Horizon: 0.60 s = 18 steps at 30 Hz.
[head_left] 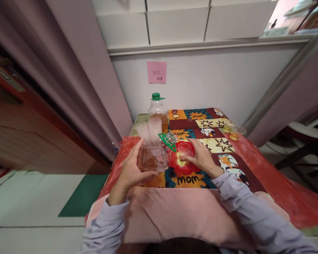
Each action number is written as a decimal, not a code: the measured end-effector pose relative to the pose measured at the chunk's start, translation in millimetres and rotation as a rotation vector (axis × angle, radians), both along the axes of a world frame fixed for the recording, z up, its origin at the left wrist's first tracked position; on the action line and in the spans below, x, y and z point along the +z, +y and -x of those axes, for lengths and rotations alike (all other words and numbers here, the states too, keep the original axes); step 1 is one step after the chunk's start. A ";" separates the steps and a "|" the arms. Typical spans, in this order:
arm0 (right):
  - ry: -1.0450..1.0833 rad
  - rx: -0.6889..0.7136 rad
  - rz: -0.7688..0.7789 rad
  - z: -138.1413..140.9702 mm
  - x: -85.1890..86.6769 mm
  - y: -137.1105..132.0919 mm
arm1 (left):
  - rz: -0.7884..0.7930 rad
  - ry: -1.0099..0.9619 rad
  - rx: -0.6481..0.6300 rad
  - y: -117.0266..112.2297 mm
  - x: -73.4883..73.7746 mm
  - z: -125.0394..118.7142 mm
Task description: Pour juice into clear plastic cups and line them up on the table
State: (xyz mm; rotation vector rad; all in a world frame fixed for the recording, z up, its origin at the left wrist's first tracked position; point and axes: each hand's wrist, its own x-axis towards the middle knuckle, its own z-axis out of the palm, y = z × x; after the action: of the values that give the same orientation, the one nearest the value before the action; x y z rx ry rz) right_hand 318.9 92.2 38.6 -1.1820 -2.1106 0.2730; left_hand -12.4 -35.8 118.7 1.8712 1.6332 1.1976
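Note:
My left hand (131, 168) is wrapped around a clear plastic bottle (153, 155) of amber liquid, tilted on its side with its open mouth and hanging green cap (166, 140) pointing right. My right hand (201, 155) grips a small clear plastic cup (184, 149) just below the bottle's mouth. Both are over the patterned tablecloth (209, 141), above a red splash print. Behind them stand two empty clear cups (149, 127) and a second upright bottle (157, 109) with a green cap and amber liquid.
Two small cups with yellow liquid (230, 132) and an empty cup (239, 130) sit at the table's far right. A pink note (156, 72) hangs on the wall behind. A curtain is at left, a chair at right, a pink cloth over my lap.

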 end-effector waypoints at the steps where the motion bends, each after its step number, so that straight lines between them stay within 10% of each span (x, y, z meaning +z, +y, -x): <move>1: 0.007 -0.011 0.022 3.9 -5.6 2.0 | 0.000 0.008 0.002 -0.2 -0.1 0.3; 9: 0.039 -0.036 0.079 15.7 -22.5 6.2 | -0.011 -0.004 -0.017 2.0 -6.4 2.4; 14: 0.275 -0.096 -0.022 25.8 5.9 -21.6 | -0.022 -0.027 -0.012 1.0 -6.3 3.8; 18: 0.600 0.114 0.208 62.4 28.1 -60.1 | 0.000 -0.011 -0.006 -0.7 -1.8 3.0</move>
State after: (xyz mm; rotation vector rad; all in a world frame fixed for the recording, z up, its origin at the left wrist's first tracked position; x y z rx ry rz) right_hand 256.5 32.1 66.7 -0.9384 -1.6433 0.8090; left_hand -15.3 -36.4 116.9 1.8645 1.6209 1.2030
